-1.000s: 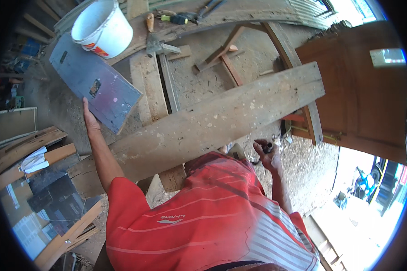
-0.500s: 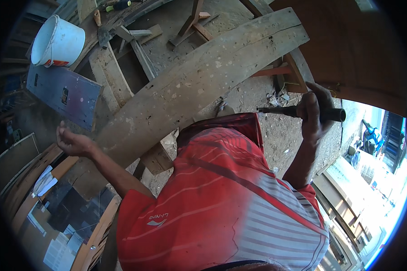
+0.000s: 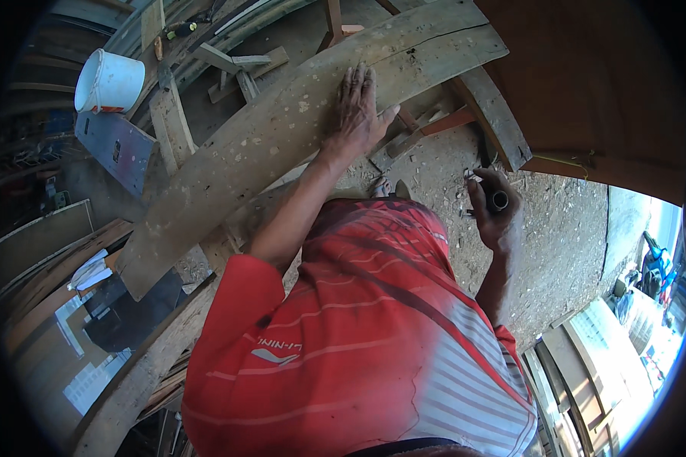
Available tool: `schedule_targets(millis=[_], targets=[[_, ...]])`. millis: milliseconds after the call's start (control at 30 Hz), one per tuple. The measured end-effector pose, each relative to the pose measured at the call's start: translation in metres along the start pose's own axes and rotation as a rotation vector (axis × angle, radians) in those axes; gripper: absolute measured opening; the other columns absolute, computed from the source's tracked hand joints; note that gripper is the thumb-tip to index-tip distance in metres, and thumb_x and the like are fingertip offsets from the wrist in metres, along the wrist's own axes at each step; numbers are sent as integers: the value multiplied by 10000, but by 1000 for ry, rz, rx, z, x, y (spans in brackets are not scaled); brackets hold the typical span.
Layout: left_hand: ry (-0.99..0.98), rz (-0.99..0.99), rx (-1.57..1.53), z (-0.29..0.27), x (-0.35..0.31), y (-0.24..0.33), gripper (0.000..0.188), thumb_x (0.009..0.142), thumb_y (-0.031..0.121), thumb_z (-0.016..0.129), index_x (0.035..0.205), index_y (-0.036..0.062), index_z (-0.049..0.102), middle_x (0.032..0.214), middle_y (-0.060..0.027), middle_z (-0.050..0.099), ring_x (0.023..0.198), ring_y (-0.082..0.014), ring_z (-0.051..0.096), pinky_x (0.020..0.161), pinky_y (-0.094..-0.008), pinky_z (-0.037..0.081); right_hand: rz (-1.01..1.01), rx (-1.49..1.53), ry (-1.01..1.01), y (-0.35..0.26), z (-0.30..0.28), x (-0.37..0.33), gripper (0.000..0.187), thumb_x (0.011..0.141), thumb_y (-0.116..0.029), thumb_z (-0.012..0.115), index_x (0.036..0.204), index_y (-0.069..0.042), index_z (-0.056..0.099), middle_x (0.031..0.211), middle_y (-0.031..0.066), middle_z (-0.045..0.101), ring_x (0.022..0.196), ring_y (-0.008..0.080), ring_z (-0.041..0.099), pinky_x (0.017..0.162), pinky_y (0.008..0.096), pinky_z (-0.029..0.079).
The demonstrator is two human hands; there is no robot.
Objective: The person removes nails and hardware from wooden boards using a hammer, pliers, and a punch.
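A long, worn wooden plank (image 3: 259, 141), spotted with pale patches and cracked near its far right end, stretches across in front of me. My left hand (image 3: 358, 114) lies on it with the fingers stretched out flat and the thumb apart, holding nothing. Off the plank's right side, over the ground, my right hand (image 3: 497, 207) is closed round a dark hand tool with a round, tubular handle (image 3: 498, 200). The handle's hollow-looking end faces up; most of the tool is hidden by the fingers, and its kind cannot be made out.
At the upper left a white bucket (image 3: 114, 82) stands by a purplish board (image 3: 118, 148). Wooden offcuts (image 3: 244, 65) lie beyond the plank. A brown panel (image 3: 594, 91) rises at the right. Stacked boards (image 3: 579, 365) lean at the lower right. My foot (image 3: 381, 186) is on the debris-strewn ground.
My left hand has moved from the left side, in the air, onto the plank. My right hand has lowered and turned, so the tool's handle end points up instead of sideways.
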State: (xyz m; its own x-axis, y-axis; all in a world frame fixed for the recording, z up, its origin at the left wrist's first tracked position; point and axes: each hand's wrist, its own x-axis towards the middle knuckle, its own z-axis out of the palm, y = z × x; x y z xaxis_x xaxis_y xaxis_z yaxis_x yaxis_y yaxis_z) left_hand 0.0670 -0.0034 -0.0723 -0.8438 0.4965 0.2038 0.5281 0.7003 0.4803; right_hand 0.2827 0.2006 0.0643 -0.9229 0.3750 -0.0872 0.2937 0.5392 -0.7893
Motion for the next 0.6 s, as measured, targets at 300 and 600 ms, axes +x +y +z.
schedule_targets(millis=[300, 600], targets=[[37, 39, 123, 69, 59, 39, 864, 960, 502, 578, 1552, -56, 286, 1631, -298, 211, 1526, -474, 148, 1223, -620, -7, 216, 54, 204, 84, -66, -55, 270, 994, -228, 676, 1163, -18, 687, 780, 4, 628, 691, 69, 535, 618, 252, 449], [95, 173, -125, 46, 66, 38, 516, 938, 274, 671, 1369, 10, 563, 1406, -208, 555, 1315, -392, 515, 1109, -453, 408, 79, 326, 458, 69, -98, -51, 296, 982, -206, 686, 1169, 23, 678, 690, 2, 592, 572, 56, 509, 487, 212, 372]])
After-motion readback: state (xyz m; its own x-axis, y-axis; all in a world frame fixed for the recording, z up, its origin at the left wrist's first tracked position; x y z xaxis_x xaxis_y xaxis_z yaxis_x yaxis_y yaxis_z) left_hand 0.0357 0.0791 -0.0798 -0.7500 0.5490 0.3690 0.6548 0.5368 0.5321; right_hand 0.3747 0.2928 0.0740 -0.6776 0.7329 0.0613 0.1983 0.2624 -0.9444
